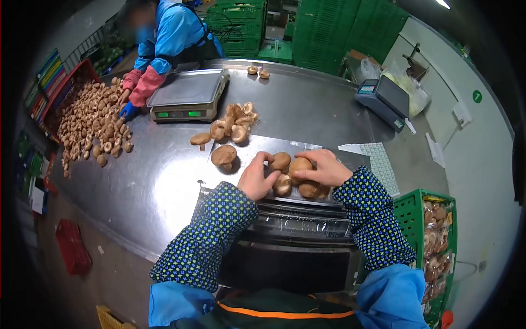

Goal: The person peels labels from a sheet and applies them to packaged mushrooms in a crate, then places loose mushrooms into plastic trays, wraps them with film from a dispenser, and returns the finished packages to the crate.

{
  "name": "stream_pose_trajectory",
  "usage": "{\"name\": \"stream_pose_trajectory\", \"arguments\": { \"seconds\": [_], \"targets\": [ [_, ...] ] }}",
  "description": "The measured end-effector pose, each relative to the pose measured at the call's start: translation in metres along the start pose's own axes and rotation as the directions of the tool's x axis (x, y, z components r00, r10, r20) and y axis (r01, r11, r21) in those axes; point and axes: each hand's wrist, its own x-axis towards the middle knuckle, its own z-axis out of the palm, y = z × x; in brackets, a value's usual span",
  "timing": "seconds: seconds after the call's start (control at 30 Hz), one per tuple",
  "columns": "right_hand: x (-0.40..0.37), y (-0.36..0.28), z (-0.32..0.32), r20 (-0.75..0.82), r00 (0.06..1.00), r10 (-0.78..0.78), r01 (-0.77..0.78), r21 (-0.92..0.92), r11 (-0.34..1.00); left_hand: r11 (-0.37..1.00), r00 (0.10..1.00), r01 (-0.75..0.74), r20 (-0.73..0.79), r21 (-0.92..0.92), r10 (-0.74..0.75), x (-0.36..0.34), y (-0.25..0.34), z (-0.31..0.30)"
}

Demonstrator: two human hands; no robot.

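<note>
Several brown shiitake mushrooms sit clustered between my hands on a flat metal plate point(263, 143). My right hand point(327, 169) has its thumb and fingers around a rounded mushroom cap point(299, 166). On the cluster's left side, my left hand point(255, 176) is curved with thumb and index finger apart, beside another cap point(281, 160) and a paler, upturned mushroom point(282, 185). Beneath my right hand lies one more mushroom point(310, 190), partly hidden. A large single mushroom point(224, 157) rests left of my left hand, and a loose pile point(236, 122) lies beyond it.
Across the steel table point(307, 98), a person in blue sleeves point(178, 30) reaches into a big mushroom heap point(98, 118) beside a scale point(189, 93). A dark device point(383, 98) stands far right. At the right, a green crate point(408, 219) holds packed mushrooms.
</note>
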Motion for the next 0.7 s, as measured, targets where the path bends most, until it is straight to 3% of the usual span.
{"name": "stream_pose_trajectory", "arguments": {
  "seconds": [0.03,0.07,0.13,0.17,0.2,0.27,0.3,0.33,0.4,0.43,0.47,0.53,0.57,0.6,0.67,0.7],
  "targets": [
    [-0.005,-0.015,-0.001,-0.128,0.991,0.027,-0.024,0.024,0.999,0.994,0.999,0.044,-0.018,-0.096,-0.046,0.003,-0.003,0.003],
    [-0.007,-0.018,0.0,-0.128,0.991,0.028,-0.025,0.024,0.999,0.994,0.999,0.043,-0.017,-0.097,-0.045,0.004,-0.007,0.006],
    [-0.009,-0.021,-0.001,-0.29,0.953,-0.085,0.134,0.155,0.979,0.993,0.991,0.034,-0.124,-0.114,-0.048,0.008,-0.006,0.005],
    [-0.015,-0.025,0.003,-0.361,0.917,-0.166,0.205,0.072,0.976,0.993,0.983,-0.001,-0.18,-0.115,-0.02,0.004,0.001,0.006],
    [-0.017,-0.021,0.009,-0.301,0.919,-0.254,0.241,-0.078,0.967,0.993,0.983,0.001,-0.18,-0.118,-0.023,0.003,0.006,0.006],
    [-0.022,-0.015,0.03,-0.345,0.901,-0.262,0.231,-0.131,0.964,0.995,0.997,0.06,0.05,-0.081,-0.056,-0.002,0.016,0.005],
    [-0.023,-0.013,0.035,-0.406,0.871,-0.277,0.233,-0.154,0.96,0.98,0.989,0.145,0.053,-0.138,-0.138,-0.002,0.023,0.002],
    [-0.022,-0.011,0.036,-0.407,0.868,-0.284,0.237,-0.162,0.958,0.98,0.99,0.138,0.046,-0.14,-0.133,0.0,0.018,0.004],
    [-0.023,-0.009,0.04,-0.537,0.828,-0.16,0.176,-0.021,0.984,0.996,0.982,-0.088,-0.168,-0.003,0.086,-0.003,0.002,0.011],
    [-0.024,-0.012,0.037,-0.616,0.764,-0.194,0.173,-0.094,0.98,0.997,0.987,-0.061,-0.148,-0.042,0.055,-0.007,0.003,0.009],
    [-0.031,-0.02,0.031,-0.617,0.765,-0.185,0.169,-0.085,0.982,0.998,0.989,-0.057,-0.14,-0.039,0.051,-0.01,0.007,0.006],
    [-0.054,-0.04,0.014,-0.533,0.834,0.14,0.087,0.378,0.922,0.967,0.969,-0.247,-0.007,0.057,0.248,-0.018,0.016,0.001],
    [-0.074,-0.044,0.006,-0.4,0.906,0.141,0.053,0.436,0.898,0.962,0.972,-0.235,0.033,0.14,0.233,-0.021,0.017,0.003],
    [-0.092,-0.049,-0.004,-0.25,0.968,0.024,0.056,0.306,0.95,0.964,0.973,-0.232,0.04,0.133,0.228,-0.022,0.015,0.005],
    [-0.127,-0.057,0.0,-0.049,0.997,-0.054,0.048,-0.109,0.993,0.951,0.971,-0.231,0.106,0.204,0.214,-0.021,0.009,0.006],
    [-0.143,-0.056,0.006,0.018,1.0,0.002,0.0,-0.106,0.994,0.964,0.976,-0.203,0.115,0.172,0.185,-0.018,0.005,0.005]
  ]
}}
